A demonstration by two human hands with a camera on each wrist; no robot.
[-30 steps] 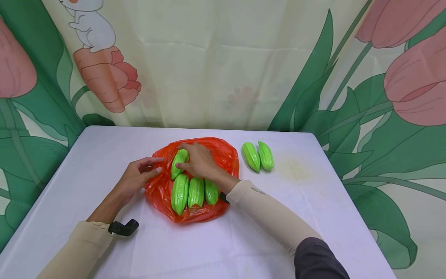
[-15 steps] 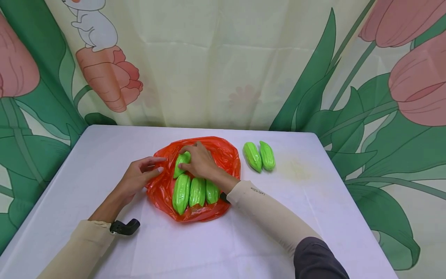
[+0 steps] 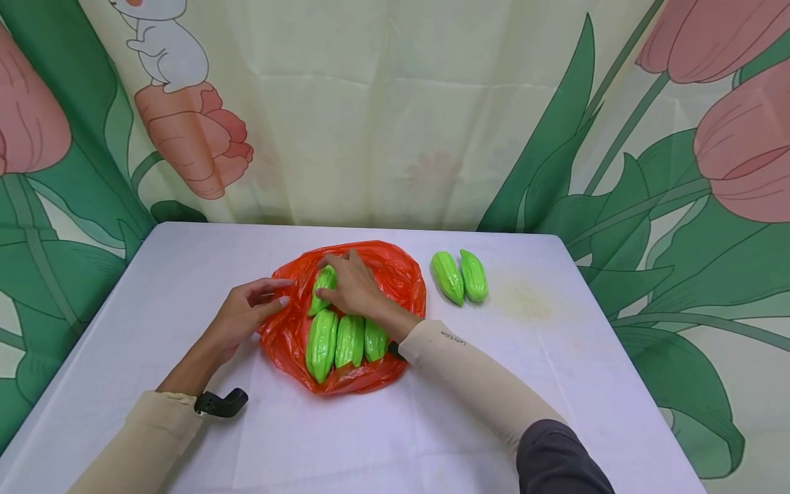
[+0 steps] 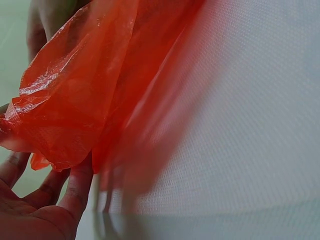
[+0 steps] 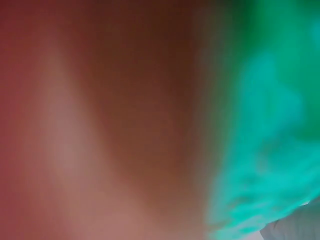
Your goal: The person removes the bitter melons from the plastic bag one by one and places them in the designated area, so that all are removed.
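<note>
A red plastic bag lies spread on the table, its mouth facing up. Several bright green, ridged bitter melons sit inside it, a few of them side by side near its front. My right hand reaches into the bag and grips another bitter melon behind that row, thumb on the near side. At the bag's left edge, my left hand holds the rim; in the left wrist view its fingers lie against the red film. The right wrist view is mostly blurred skin and green.
Two more bitter melons lie side by side on the white-covered table, right of the bag. A faint yellowish stain marks the cloth farther right. Behind the table hangs a printed curtain.
The gripped bitter melon has shifted very slightly within the bag with my right hand. My left hand stays at the bag's edge. The head view has drifted a little.
</note>
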